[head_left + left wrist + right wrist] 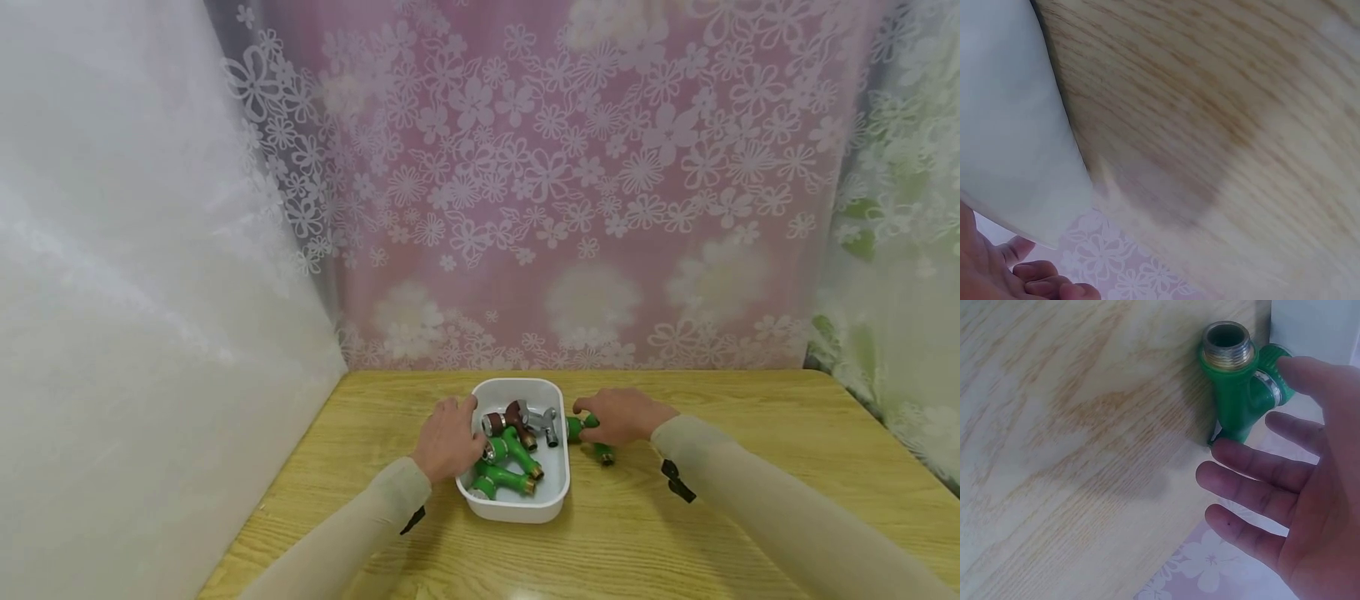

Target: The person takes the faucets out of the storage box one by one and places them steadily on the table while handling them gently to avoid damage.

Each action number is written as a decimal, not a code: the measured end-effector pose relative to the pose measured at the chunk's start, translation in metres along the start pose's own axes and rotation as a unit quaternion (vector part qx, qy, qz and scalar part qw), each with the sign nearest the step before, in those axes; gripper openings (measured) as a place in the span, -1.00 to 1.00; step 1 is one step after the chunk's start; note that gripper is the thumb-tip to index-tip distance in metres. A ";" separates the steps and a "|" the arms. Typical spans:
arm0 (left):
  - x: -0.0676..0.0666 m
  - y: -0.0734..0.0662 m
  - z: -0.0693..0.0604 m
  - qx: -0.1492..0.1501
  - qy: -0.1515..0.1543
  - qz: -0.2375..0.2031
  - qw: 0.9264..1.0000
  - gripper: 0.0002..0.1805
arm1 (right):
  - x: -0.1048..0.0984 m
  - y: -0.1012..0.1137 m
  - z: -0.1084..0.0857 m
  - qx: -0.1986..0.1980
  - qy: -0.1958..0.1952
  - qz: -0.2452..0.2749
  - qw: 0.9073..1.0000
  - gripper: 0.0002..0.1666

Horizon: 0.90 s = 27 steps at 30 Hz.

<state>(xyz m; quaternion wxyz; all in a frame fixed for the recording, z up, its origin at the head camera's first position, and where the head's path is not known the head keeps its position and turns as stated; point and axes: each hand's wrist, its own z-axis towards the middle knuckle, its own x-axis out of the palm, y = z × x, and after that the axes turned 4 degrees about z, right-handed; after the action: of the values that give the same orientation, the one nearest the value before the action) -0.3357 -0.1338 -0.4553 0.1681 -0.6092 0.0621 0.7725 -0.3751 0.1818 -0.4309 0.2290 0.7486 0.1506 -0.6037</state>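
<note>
My left hand [448, 442] is at the left rim of a white plastic tub [517, 513], its thumb over the inside beside a green Y-shaped valve [514, 452]. In the left wrist view its fingers [1035, 270] bend loosely just above the rim. The tub holds another green valve [504, 481], a brown one [508, 419] and a chrome one [542, 423]. To the right of the tub, my right hand [621, 415] reaches around a green valve [1234, 394] with a threaded metal end. Its fingers are spread, with the thumb at the knob; the head view partly hides this valve.
A wood-grain table [712, 492] lies under everything. Pink floral curtain [570, 208] hangs along the table's far edge. White sheeting [150, 275] closes off the left side, and a pale patterned curtain [900, 267] hangs on the right.
</note>
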 end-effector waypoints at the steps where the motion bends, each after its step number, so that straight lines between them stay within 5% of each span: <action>1: 0.000 0.000 0.000 0.000 0.000 -0.004 1.000 -0.48 | 0.000 0.000 0.000 -0.001 0.000 -0.001 1.000 -0.39; 7: 0.001 0.002 0.001 0.004 0.004 -0.008 1.000 -0.51 | -0.002 0.000 -0.002 0.003 -0.001 0.001 1.000 -0.36; 13: 0.001 0.004 0.002 0.018 0.012 0.031 0.999 -0.46 | -0.009 0.003 -0.006 0.011 -0.005 0.012 1.000 -0.36; 27: 0.001 0.003 0.005 0.001 0.056 0.041 0.998 -0.34 | -0.025 0.022 -0.003 -0.044 -0.051 -0.033 0.997 -0.46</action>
<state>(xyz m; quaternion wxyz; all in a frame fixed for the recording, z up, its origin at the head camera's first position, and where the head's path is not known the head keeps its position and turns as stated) -0.3413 -0.1351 -0.4555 0.1329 -0.6486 0.0972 0.7431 -0.3671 0.1656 -0.4023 0.2490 0.7006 0.1894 -0.6413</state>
